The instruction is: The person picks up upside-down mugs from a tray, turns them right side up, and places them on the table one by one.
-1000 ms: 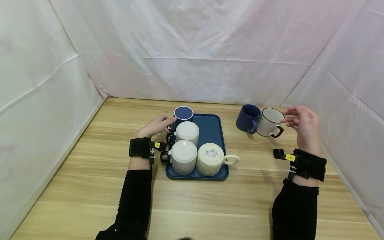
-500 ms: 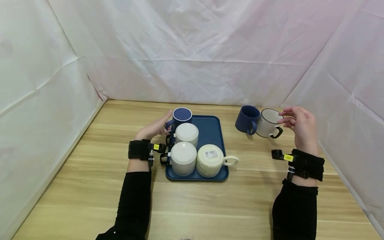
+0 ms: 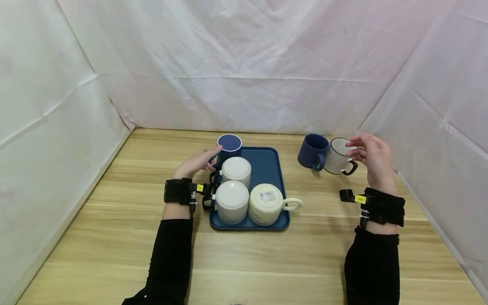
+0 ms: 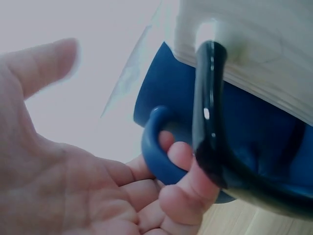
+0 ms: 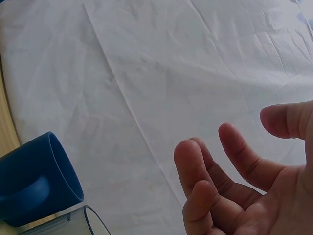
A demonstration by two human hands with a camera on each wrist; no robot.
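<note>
Our left hand (image 3: 196,163) hooks its fingers through the handle of the inverted blue mug (image 3: 229,146) at the tray's (image 3: 267,169) far-left corner; lifting carelessly may knock the neighbouring white mug (image 3: 236,170). Our right hand (image 3: 371,159) hovers loosely spread beside the black-rimmed mug (image 3: 337,156).

Counter (image 3: 114,237): light wood-grain top. Enclosure: creased white sheeting (image 3: 244,63) on far, left & right sides, meeting counter at its edges. Lighting: even, diffuse, soft shadows.
</note>
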